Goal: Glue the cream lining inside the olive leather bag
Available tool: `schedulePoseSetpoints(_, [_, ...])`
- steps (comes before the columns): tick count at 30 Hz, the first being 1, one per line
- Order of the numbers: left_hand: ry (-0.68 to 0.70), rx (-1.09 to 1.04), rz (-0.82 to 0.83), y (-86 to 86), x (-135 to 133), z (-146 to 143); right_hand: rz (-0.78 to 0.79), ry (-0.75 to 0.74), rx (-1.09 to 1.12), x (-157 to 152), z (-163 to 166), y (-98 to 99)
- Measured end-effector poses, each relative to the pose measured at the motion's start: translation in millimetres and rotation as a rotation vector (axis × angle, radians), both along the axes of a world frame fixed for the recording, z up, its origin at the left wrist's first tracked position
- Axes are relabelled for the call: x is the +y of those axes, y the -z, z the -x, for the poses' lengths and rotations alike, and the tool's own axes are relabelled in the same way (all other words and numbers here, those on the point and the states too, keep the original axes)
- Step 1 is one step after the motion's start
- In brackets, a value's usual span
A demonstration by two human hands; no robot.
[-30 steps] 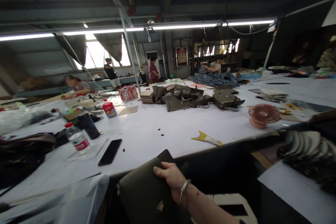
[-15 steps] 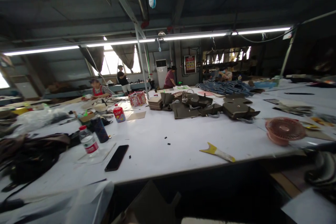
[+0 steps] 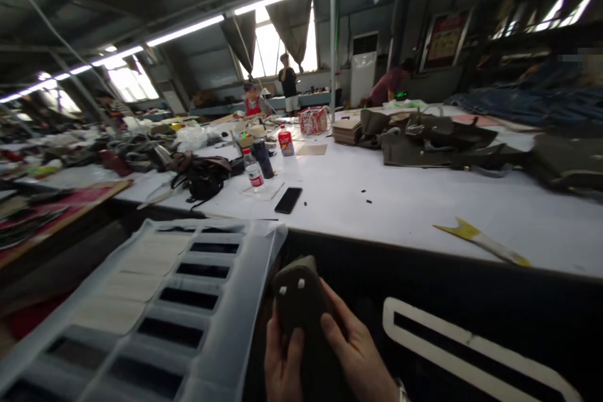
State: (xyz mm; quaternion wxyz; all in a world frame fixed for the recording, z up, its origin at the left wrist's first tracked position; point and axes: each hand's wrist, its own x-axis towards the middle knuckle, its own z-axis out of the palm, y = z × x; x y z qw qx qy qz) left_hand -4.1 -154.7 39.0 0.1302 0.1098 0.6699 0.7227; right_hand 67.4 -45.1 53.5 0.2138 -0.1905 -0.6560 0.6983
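Both of my hands hold a dark olive leather piece (image 3: 298, 299) with two small pale marks near its rounded top, low in the view below the table's front edge. My left hand (image 3: 281, 365) grips its left side, thumb on the face. On the right side, my right hand (image 3: 357, 352) has its fingers laid over the surface. A white slotted plastic crate (image 3: 221, 326) lies just left of the hands.
A long white table (image 3: 396, 201) carries a black phone (image 3: 288, 200), a water bottle (image 3: 254, 170), a dark cup, a black bag (image 3: 202, 179), a yellow-handled scraper (image 3: 483, 241) and stacked olive leather parts (image 3: 433, 144). Several people work at the far tables.
The view swung left and down. The large olive panel my right hand held a second ago is gone from view; both hands now hold a smaller rounded leather piece beside the white crate.
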Motion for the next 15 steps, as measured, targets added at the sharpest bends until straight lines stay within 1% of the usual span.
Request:
schedulePoseSetpoints(2, [-0.002, 0.05, 0.044, 4.3, 1, 4, -0.07, 0.049, 0.005, -6, -8, -1.0])
schedulePoseSetpoints(6, [0.063, 0.177, 0.13, 9.5, 0, 12, -0.296, 0.111, -0.087, -14, -12, 0.2])
schedulePoseSetpoints(10, [0.068, 0.139, 0.118, 12.1, -1, 13, -0.477, 0.126, -0.203, -12, -9, -4.9])
schedulePoseSetpoints(12, [0.064, 0.088, 0.095, 11.9, 0, 9, -0.504, 0.138, -0.235, -11, -10, -8.7])
schedulePoseSetpoints(15, [0.069, 0.0, 0.05, 8.6, 4, 2, -0.428, 0.152, -0.217, -12, -15, -12.1])
